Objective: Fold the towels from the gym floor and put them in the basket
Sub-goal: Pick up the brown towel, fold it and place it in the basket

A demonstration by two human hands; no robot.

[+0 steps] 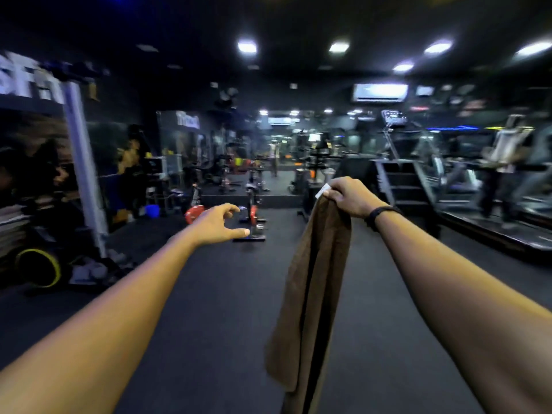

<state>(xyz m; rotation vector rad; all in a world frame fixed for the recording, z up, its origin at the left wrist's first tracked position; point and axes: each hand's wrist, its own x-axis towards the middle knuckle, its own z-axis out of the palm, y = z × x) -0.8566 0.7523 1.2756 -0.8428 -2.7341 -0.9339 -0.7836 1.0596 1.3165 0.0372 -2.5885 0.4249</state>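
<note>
One brown terry towel (310,294), long and doubled, hangs from the gripping right hand (349,198); one left hand (219,224), fingers spread wide, holds nothing over dark matte floor (209,324).

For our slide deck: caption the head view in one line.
Right hand holds a brown towel hanging by one end; left hand reaches forward, open, over the dark gym floor.

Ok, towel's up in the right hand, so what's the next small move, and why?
Probably bring the left hand across to pinch the towel's top edge beside the right hand. The towel hangs bunched from a one-handed grip, and the left hand is open and empty, apart from the cloth. Two held corners would let it spread for folding.
</note>
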